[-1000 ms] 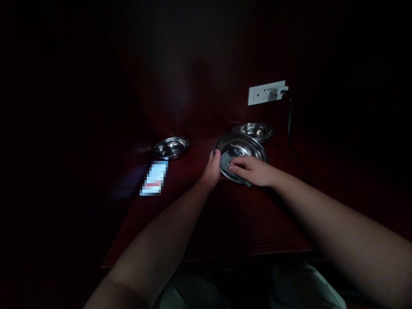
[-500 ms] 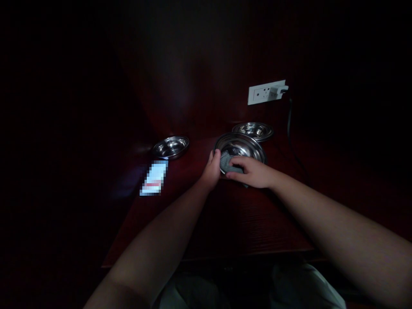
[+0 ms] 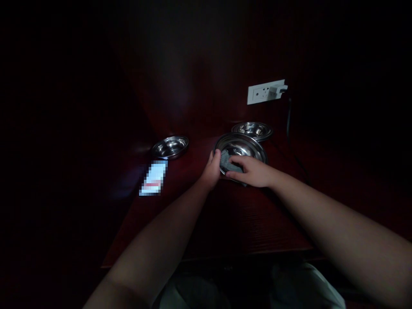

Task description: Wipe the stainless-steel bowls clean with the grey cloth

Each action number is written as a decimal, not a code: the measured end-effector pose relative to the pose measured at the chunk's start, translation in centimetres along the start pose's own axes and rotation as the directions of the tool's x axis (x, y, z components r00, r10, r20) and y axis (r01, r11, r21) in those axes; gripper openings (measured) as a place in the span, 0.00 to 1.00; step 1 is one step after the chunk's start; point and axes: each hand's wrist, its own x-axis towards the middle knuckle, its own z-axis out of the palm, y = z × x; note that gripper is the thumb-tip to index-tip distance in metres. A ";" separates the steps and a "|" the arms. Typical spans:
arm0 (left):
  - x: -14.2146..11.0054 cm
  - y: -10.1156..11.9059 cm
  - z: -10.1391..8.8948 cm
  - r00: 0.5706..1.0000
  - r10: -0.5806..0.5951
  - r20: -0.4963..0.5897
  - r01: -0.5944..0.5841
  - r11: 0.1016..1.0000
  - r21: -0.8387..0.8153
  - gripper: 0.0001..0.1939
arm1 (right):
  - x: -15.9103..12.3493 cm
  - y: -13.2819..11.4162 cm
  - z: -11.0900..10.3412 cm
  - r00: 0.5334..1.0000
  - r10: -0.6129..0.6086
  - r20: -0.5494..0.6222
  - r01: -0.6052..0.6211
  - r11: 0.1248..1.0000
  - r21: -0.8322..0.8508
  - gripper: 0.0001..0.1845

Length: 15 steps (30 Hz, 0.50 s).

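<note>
A shiny metal bowl (image 3: 246, 146) is tilted toward me over the table, its inside facing me. My left hand (image 3: 212, 169) grips its left rim, with the thumb on the inner side and the other fingers mostly hidden behind. A grey-green cloth (image 3: 227, 162) lies against the bowl's lower inner wall. My right hand (image 3: 249, 171) is closed on this cloth and presses it to the metal, thumb low and fingers bent over it. Part of the cloth hangs over the near rim under the right hand.
Another metal bowl (image 3: 252, 130) stands behind the held one, and a further metal bowl (image 3: 170, 147) sits to the left. Near that left bowl lies a lit phone (image 3: 154, 178), its screen pixelated. A wall socket (image 3: 265, 92) holds a plug; a dark cable (image 3: 289, 122) hangs beside it. The dark red table (image 3: 225, 227) ends before my knees.
Hands and bowl stay in almost the same place. The cloth has shifted slightly inside the bowl under my right hand. The whole view has moved a touch.
</note>
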 end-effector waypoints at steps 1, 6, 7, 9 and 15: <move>0.0 -0.1 0.0 1.000 0.017 0.002 -0.017 1.000 0.000 0.27 | 0.0 0.0 0.0 1.000 0.003 0.000 -0.003 1.000 -0.003 0.10; 0.1 -0.4 -0.1 0.998 0.061 0.006 -0.061 0.998 -0.008 0.27 | 0.0 0.3 0.0 1.000 0.012 0.028 -0.012 1.000 0.015 0.06; 0.1 -0.4 -0.1 0.998 0.063 0.005 -0.063 0.998 -0.003 0.27 | 0.0 0.4 0.0 0.999 0.016 0.035 -0.017 1.000 0.026 0.06; 0.2 -0.4 -0.1 0.998 0.057 -0.003 -0.057 0.998 0.009 0.27 | 0.0 0.6 0.0 0.998 0.014 0.054 -0.017 0.998 0.059 0.05; 0.1 -0.2 0.1 0.999 0.042 -0.018 -0.042 0.999 0.007 0.27 | 0.1 1.1 -0.4 0.994 -0.028 0.109 0.016 0.993 0.116 0.07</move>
